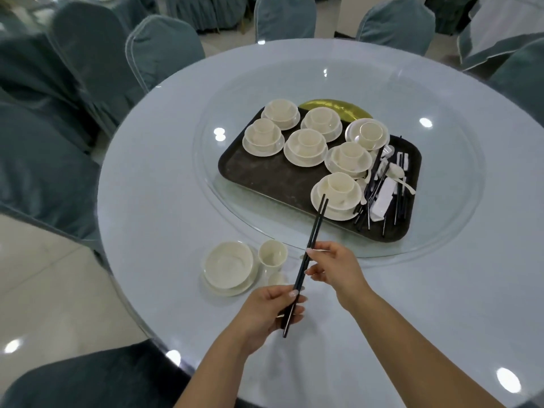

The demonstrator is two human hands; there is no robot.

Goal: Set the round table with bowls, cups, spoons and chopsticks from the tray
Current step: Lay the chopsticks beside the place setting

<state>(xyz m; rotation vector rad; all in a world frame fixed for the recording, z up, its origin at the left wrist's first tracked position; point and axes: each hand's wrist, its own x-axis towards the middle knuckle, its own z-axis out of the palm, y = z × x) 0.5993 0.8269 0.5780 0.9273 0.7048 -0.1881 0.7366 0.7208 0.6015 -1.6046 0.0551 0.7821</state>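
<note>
Gripping chopsticks [306, 260], hands [297, 293] hide mid-shafts; tray [265, 175] utensils jumbled, indistinct

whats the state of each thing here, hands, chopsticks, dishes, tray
left hand: grip on the near end of the chopsticks
right hand: pinches the chopsticks midway
chopsticks: held as a pair above the table, tips toward the tray
bowl: upright on a plate, empty
cup: upright on the table beside the bowl, empty
tray: on the glass turntable, seven stacked sets left, cutlery piled at its right
</note>
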